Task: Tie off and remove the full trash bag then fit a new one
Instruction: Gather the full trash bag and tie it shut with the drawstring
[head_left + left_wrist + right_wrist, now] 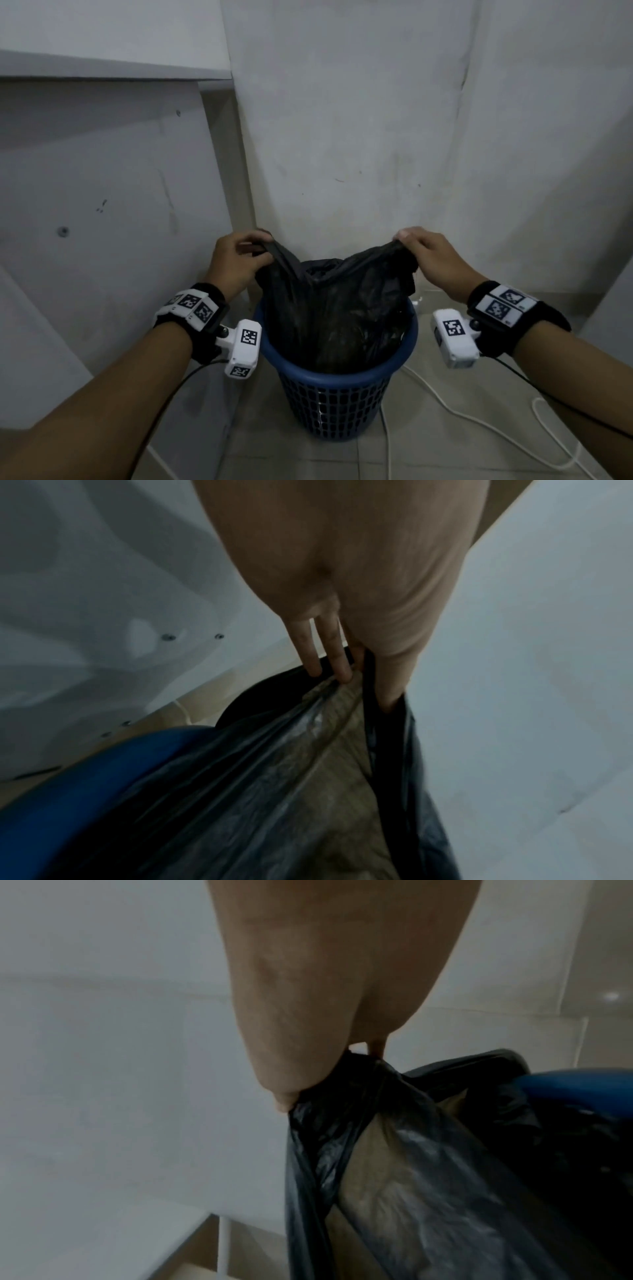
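Observation:
A full black trash bag (335, 308) sits in a blue perforated bin (337, 404) on the floor, in a corner. The bag's top is pulled up above the bin rim into two corners. My left hand (239, 260) pinches the left corner; my right hand (428, 253) pinches the right one. In the left wrist view my left hand (356, 669) holds the trash bag (274, 791) between fingers and thumb, above the bin (85, 777). In the right wrist view my right hand (308, 1074) grips the trash bag (428, 1177), with the bin (578, 1085) at the right. Brownish waste shows through the plastic.
White walls (376, 120) close in behind the bin, and a white panel (102, 222) stands to its left. White cables (479, 421) trail over the tiled floor (428, 455) at the right of the bin.

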